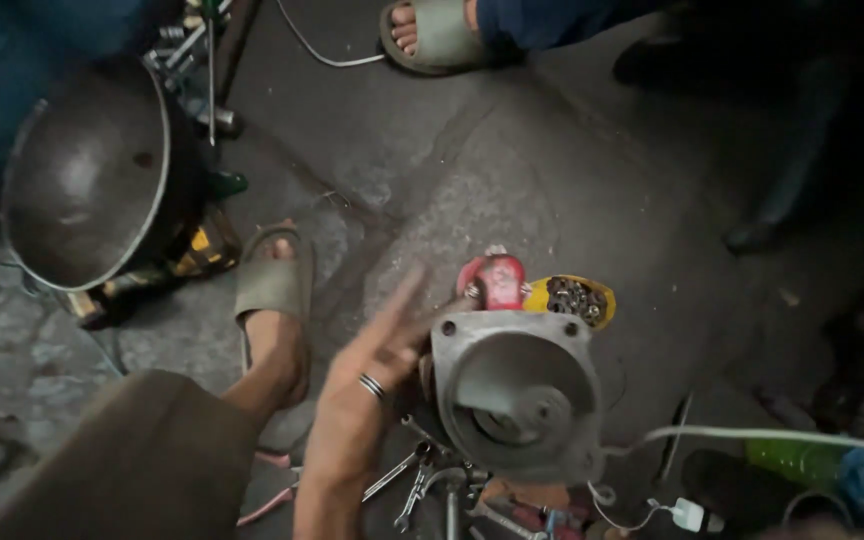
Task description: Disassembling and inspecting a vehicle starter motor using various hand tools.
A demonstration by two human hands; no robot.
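My left hand (372,375), fingers spread and grasping nothing, hovers blurred just left of the grey metal housing (517,395), which sits on the concrete floor (572,170) with its round bore facing up, wrenches (417,480) below. My right hand is out of view.

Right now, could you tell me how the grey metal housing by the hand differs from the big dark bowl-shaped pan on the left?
The metal housing is pale grey with a squarish flange and a stepped round recess; the dark pan is near-black, round and smoothly hollow. The housing looks smaller in the picture than the pan. The left hand is at the housing's edge, while nothing touches the pan. Both are metal and open toward the camera.
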